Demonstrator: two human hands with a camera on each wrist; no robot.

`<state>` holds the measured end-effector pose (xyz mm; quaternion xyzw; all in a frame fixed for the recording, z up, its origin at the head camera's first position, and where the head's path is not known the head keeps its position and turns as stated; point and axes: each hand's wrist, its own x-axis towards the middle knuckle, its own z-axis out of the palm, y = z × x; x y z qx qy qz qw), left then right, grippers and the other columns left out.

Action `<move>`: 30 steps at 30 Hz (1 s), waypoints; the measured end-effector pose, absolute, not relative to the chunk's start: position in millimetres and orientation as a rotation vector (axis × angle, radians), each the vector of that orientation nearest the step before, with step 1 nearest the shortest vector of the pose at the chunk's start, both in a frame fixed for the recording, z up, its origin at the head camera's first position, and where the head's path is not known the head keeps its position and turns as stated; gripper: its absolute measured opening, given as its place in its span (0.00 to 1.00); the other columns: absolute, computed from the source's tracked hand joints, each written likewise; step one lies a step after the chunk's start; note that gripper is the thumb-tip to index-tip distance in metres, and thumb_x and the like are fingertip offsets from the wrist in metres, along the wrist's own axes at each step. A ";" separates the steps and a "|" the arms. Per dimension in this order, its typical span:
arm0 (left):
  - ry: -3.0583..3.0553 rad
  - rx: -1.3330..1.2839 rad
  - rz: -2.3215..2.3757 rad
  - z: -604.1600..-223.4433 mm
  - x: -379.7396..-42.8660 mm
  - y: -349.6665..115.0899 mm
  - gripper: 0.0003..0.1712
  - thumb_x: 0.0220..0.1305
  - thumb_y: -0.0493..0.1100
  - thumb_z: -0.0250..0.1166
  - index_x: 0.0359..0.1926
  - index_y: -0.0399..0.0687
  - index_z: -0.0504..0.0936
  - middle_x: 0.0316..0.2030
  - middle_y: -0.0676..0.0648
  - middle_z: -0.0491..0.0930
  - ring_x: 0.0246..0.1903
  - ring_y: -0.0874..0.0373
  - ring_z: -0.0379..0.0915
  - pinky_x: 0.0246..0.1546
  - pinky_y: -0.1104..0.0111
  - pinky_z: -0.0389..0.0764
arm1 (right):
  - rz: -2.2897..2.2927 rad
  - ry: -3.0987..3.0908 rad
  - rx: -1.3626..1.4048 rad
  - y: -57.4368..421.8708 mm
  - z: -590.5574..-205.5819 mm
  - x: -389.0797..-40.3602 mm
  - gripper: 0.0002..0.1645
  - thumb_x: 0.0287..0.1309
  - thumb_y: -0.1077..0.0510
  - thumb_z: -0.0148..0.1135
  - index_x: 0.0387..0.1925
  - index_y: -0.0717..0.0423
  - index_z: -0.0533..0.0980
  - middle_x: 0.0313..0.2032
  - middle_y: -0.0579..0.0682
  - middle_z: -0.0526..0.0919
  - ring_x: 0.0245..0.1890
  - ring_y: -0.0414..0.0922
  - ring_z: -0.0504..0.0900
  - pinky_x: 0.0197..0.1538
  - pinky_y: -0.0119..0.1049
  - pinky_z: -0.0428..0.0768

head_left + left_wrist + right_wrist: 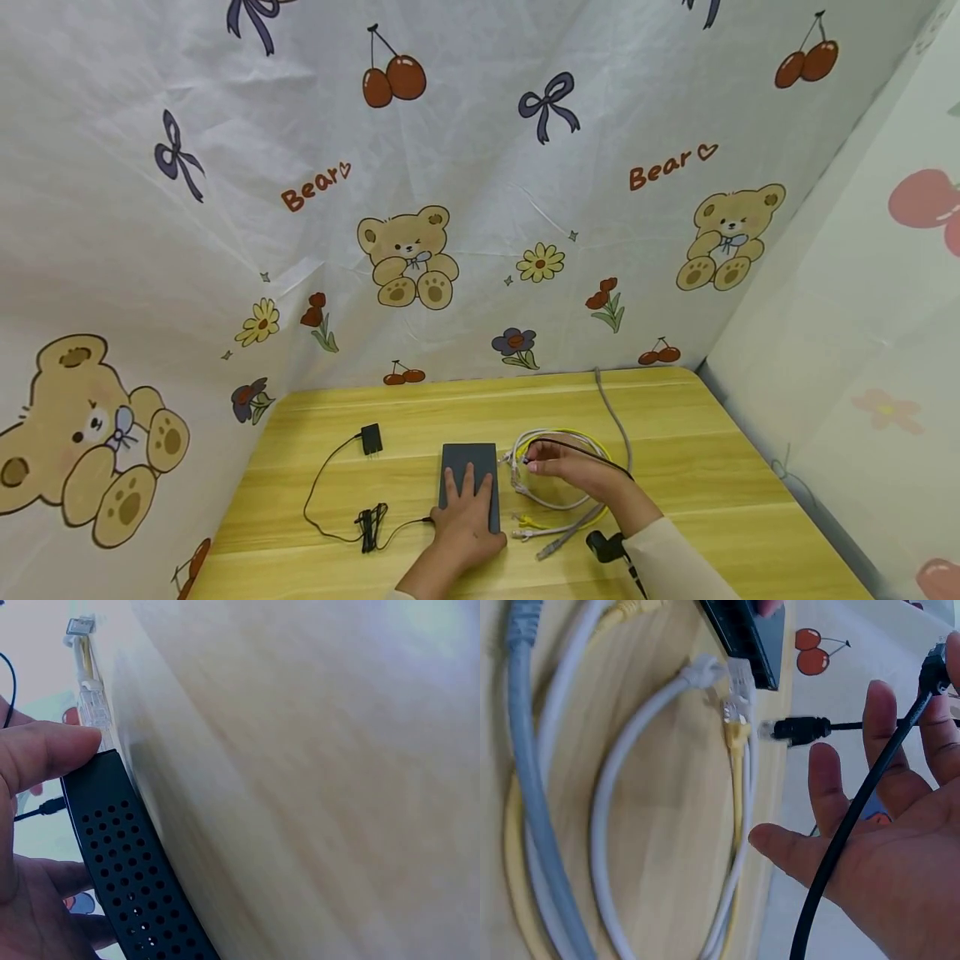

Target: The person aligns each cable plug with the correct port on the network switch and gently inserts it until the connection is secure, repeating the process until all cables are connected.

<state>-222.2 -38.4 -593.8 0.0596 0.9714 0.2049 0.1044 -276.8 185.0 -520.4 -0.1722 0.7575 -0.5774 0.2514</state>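
A flat dark network switch (483, 464) lies on the table. My left hand (467, 523) rests on top of it with straight, spread fingers. In the left wrist view the thumb touches a corner of the switch (127, 862), beside its perforated side. My right hand (573, 468) pinches the plug (932, 671) of a black network cable (855, 817) between thumb and fingertips. The cable runs back across the palm. Its other clear-tipped plug (802, 730) hangs beyond the fingers in the right wrist view. A thin black power lead (408, 526) reaches the left side of the switch.
Right of the switch lie coiled white (557, 506), yellow (596, 515) and grey (625, 433) network cables with plugs towards the switch and the near edge. On the left are a black power adapter (371, 439) and its bundled cord (369, 527). A patterned cloth wall stands behind the table.
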 end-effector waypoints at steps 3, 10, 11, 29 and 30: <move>2.862 0.164 0.607 -595.3 -221.4 -38.7 0.54 0.48 0.61 0.74 0.76 0.57 0.63 0.78 0.40 0.46 0.75 0.29 0.31 0.48 0.22 0.59 | -1.544 2.135 -0.475 184.9 -520.3 -278.9 0.13 0.67 0.54 0.62 0.43 0.61 0.75 0.52 0.57 0.78 0.57 0.55 0.75 0.59 0.53 0.72; 2.857 0.166 0.612 -595.5 -220.8 -40.4 0.55 0.49 0.62 0.73 0.76 0.58 0.62 0.78 0.40 0.45 0.75 0.29 0.30 0.48 0.21 0.57 | -1.391 2.382 -0.324 176.6 -533.5 -290.3 0.09 0.62 0.52 0.68 0.37 0.52 0.79 0.75 0.56 0.58 0.77 0.63 0.45 0.69 0.67 0.54; 2.855 0.170 0.616 -596.1 -220.8 -40.4 0.55 0.49 0.62 0.73 0.76 0.58 0.62 0.78 0.40 0.45 0.75 0.29 0.30 0.48 0.21 0.57 | -1.376 2.398 -0.298 175.6 -537.4 -291.8 0.09 0.62 0.51 0.68 0.37 0.52 0.79 0.76 0.55 0.57 0.77 0.62 0.43 0.69 0.67 0.53; 2.861 0.166 0.649 -591.9 -221.7 -42.3 0.54 0.50 0.63 0.73 0.77 0.60 0.60 0.79 0.42 0.44 0.76 0.31 0.29 0.49 0.22 0.57 | -1.306 2.436 -0.212 161.8 -553.3 -313.1 0.08 0.60 0.55 0.70 0.36 0.53 0.80 0.78 0.55 0.47 0.76 0.64 0.26 0.70 0.70 0.38; 2.859 0.166 0.653 -592.2 -221.8 -42.6 0.55 0.50 0.63 0.72 0.77 0.61 0.60 0.79 0.42 0.44 0.76 0.31 0.29 0.50 0.22 0.57 | -1.305 2.434 -0.213 160.8 -553.7 -314.8 0.07 0.59 0.55 0.70 0.36 0.54 0.80 0.78 0.55 0.47 0.76 0.64 0.26 0.70 0.70 0.37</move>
